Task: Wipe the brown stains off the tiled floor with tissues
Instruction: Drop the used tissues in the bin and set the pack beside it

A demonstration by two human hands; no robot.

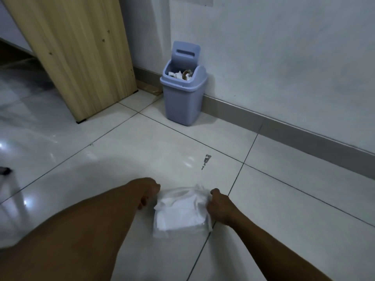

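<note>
- Head view: tiled floor point(121, 151), white and glossy, seen from above, with two bare forearms reaching in from the bottom edge.
- Tissue pack point(180, 211), clear plastic with white tissues inside, lies on the floor between the hands.
- Left hand point(149, 191) is curled closed just beside the pack's left edge; whether it grips anything cannot be told.
- Right hand point(218, 205) pinches the pack's right edge with closed fingers.
- Stain point(206, 161), small and dark, marks the floor beyond the pack.
- Bin point(182, 92), lilac, lid tilted open, holds crumpled brown-stained tissues, against the wall point(284, 57).
- Wooden panel point(81, 53) stands left of the bin.
</note>
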